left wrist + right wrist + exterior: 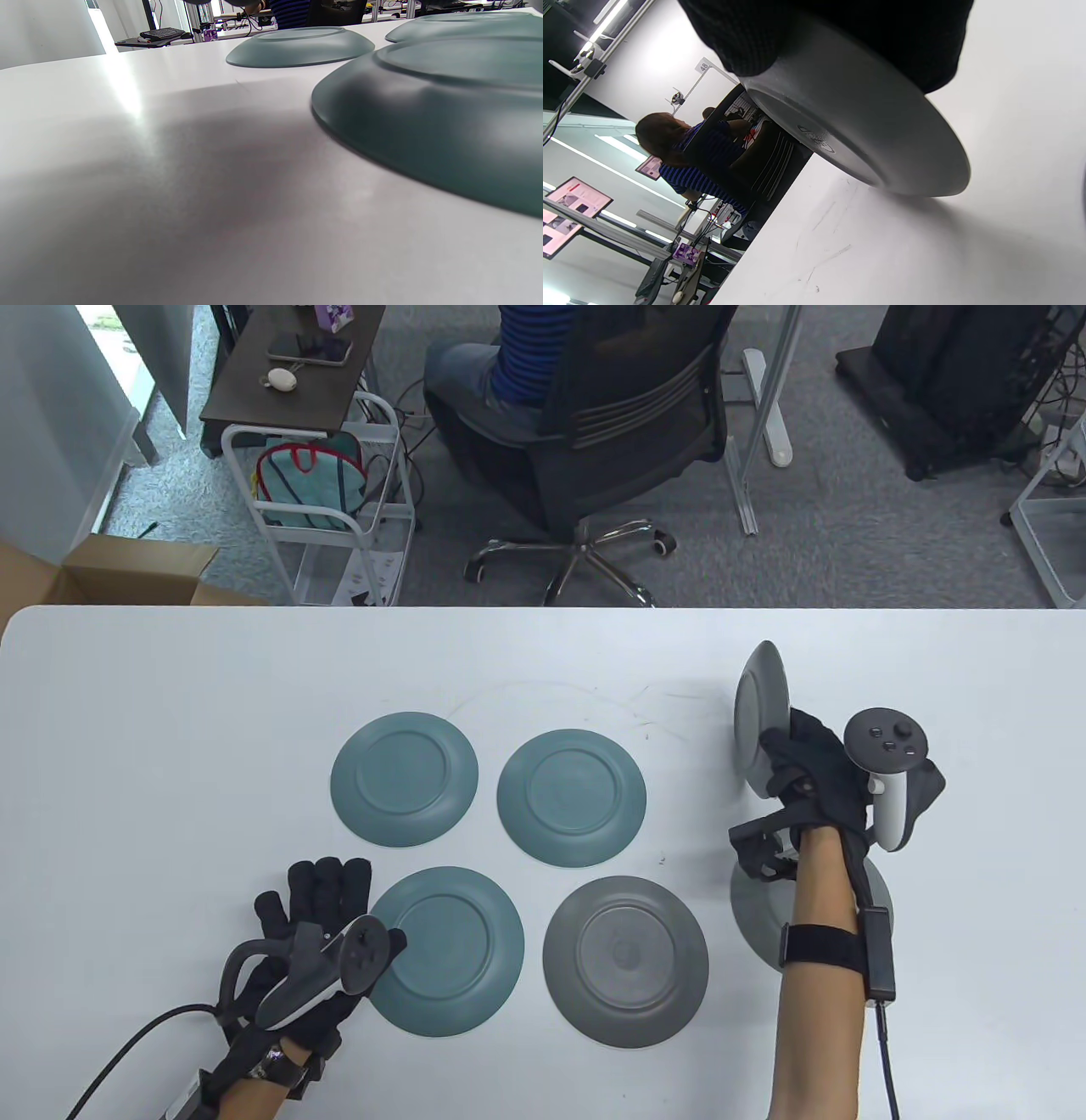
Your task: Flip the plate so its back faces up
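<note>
My right hand (810, 776) grips a grey plate (758, 711) by its near edge and holds it up on its rim, nearly vertical, at the table's right. In the right wrist view the plate's back (857, 127) with its foot ring shows, and gloved fingers (746, 38) wrap its edge. My left hand (318, 912) rests flat on the table (170, 729), thumb against the rim of a teal plate (447, 950). That teal plate (428, 118) fills the right of the left wrist view.
Two more teal plates (404, 778) (571, 797) and a dark grey plate (625, 960) lie back up mid-table. Another grey plate (759, 912) lies under my right forearm. A seated person in an office chair (594, 415) is beyond the far edge.
</note>
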Available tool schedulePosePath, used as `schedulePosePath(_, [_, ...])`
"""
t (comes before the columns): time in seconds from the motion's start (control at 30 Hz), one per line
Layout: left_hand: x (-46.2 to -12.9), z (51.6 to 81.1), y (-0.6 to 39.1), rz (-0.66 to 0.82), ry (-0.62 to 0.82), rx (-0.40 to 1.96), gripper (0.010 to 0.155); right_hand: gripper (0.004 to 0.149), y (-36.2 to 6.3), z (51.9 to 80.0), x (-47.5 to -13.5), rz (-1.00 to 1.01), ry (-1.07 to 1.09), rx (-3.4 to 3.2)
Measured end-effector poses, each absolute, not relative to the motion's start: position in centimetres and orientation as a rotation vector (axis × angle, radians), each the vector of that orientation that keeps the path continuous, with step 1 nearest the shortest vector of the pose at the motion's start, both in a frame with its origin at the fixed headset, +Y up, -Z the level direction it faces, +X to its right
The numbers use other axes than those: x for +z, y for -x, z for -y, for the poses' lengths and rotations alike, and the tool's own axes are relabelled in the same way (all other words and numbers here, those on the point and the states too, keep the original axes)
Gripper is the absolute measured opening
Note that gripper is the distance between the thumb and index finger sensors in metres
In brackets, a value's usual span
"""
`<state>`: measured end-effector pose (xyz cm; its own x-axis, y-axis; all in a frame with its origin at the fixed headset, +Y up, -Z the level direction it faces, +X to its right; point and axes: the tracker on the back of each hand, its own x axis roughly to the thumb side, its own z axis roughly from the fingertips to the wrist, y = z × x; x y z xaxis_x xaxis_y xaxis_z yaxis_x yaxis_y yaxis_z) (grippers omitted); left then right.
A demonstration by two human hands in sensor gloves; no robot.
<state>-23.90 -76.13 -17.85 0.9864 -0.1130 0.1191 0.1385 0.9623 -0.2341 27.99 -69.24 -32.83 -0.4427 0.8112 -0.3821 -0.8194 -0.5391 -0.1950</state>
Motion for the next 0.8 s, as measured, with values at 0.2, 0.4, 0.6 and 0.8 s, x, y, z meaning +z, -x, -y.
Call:
schedulePosePath(0.2, [-17.9,76.1,24.0,0.099,0.246,-0.129,0.089,0.046,-29.7,69.9,-33.3,-0.031,0.574,1.971])
schedulePosePath(0.4, [-18.0,76.1,24.1,0.091,0.247,-0.129,0.088,0.048,-31.1,71.2,-33.8,-0.051,0.613,1.891])
schedulePosePath(0.6, [-18.0,76.0,24.2,0.087,0.244,-0.131,0.088,0.055,-31.8,72.9,-34.3,-0.106,0.686,1.874])
schedulePosePath(0.8, [-18.0,76.0,24.3,0.082,0.234,-0.131,0.089,0.063,-32.6,74.6,-34.8,-0.178,0.786,1.874])
